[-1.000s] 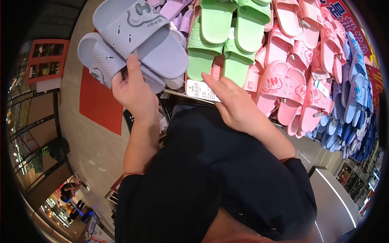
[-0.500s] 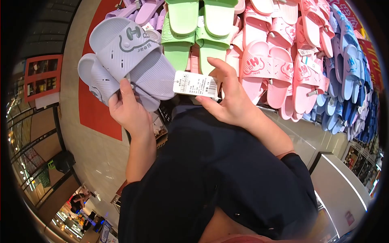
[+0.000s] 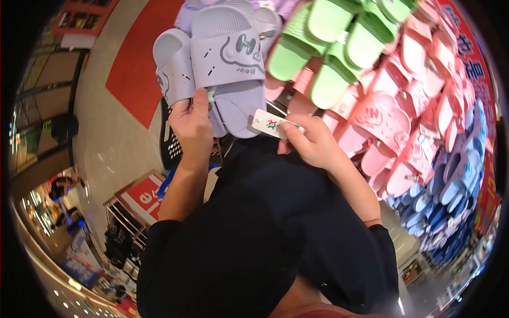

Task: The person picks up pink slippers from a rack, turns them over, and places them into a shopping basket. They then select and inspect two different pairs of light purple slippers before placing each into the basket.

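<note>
**Two lavender-grey slippers (image 3: 217,66) and one white tag (image 3: 266,124) are filling both hands near the rack's (image 3: 276,108) edge**

In the head view, the lavender-grey slippers are tilting toward the person just beside the left end of the rack's near edge, the front one showing a strap marked "Bear". The left hand (image 3: 193,125) is gripping the pair low, its thumb and fingers clamped on the slippers; exactly where the hidden fingertips are pressing, I cannot tell. The right hand (image 3: 314,141) is pinching the tag's right end, thumb lying over the printed face, the other fingers partly hidden beneath. The tag's left corner is pointing at the front slipper's lower end, leaving only a narrow gap.

The widest room for moving is lying leftward, where grey floor (image 3: 94,130) is stretching past the slippers' outer edge, alongside a red mat (image 3: 140,69). To the right, space is tightening: green slippers (image 3: 331,47) are hanging above the tag, pink slippers (image 3: 382,119) are crowding the rack's near edge beside the right forearm, and blue slippers (image 3: 462,164) are covering its far right end. Below the hands, dark clothing (image 3: 265,212) is bounding the working space.
</note>
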`<move>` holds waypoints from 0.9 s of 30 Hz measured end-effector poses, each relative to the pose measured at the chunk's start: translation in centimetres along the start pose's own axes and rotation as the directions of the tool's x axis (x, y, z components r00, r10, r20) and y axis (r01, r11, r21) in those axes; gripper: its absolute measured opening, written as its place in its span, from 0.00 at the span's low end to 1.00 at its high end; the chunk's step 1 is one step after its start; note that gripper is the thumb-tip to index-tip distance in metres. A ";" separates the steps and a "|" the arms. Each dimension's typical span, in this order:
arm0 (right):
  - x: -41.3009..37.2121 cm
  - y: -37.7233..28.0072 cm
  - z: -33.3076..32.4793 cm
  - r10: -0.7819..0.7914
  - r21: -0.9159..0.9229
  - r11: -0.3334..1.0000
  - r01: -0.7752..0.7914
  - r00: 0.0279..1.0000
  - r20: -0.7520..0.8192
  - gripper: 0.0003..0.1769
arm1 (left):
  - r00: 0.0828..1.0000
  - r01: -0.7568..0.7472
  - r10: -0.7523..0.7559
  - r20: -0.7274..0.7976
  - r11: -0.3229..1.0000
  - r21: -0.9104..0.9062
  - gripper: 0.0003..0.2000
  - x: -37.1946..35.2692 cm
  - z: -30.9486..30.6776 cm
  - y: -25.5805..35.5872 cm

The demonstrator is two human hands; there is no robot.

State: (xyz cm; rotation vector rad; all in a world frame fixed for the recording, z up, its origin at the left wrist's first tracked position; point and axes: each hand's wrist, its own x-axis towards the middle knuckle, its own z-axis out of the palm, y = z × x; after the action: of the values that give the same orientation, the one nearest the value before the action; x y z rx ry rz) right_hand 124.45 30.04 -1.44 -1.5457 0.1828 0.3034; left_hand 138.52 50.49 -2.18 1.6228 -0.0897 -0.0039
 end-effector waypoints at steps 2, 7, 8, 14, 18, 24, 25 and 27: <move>2.2 0.3 1.8 -0.048 -0.003 0.999 0.048 0.999 -0.010 0.15 | 0.999 -0.013 0.016 -0.045 0.998 0.064 0.11 1.7 -3.5 -1.5; 4.2 2.0 1.6 -0.054 0.061 0.996 0.060 0.995 -0.087 0.22 | 0.962 -0.120 0.197 -0.189 0.926 0.357 0.13 6.5 -14.1 -6.6; 4.3 2.4 1.5 -0.011 0.077 0.997 0.024 0.986 -0.164 0.23 | 0.962 -0.082 0.191 -0.192 0.880 0.468 0.13 7.1 -16.3 -7.3; 4.8 5.1 0.1 0.138 0.142 0.985 -0.098 0.944 -0.301 0.21 | 0.995 0.046 -0.102 0.001 0.455 0.890 0.16 11.0 -27.6 -16.6; 5.8 4.8 1.0 0.172 0.144 0.981 -0.132 0.933 -0.316 0.22 | 0.856 0.082 -0.504 0.116 0.354 0.931 0.18 11.1 -32.3 -26.1; 6.4 4.1 1.8 0.217 0.152 0.973 -0.174 0.911 -0.350 0.21 | 0.723 -0.147 -0.606 0.331 0.333 0.931 0.16 9.7 -32.8 -33.5; 6.4 4.0 1.9 0.224 0.150 0.972 -0.181 0.907 -0.357 0.21 | 0.702 -0.194 -0.614 0.361 0.323 0.926 0.16 9.9 -32.5 -33.8; 6.0 4.0 1.8 0.232 0.144 0.971 -0.190 0.891 -0.390 0.21 | 0.625 -0.195 -0.725 0.290 0.215 0.957 0.15 10.9 -31.4 -34.4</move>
State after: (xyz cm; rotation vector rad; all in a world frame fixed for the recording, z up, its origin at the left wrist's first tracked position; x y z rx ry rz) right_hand 128.79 32.32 -7.02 -1.4732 0.6881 0.1367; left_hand 153.06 82.89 -34.17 2.8176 -0.4719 -1.2180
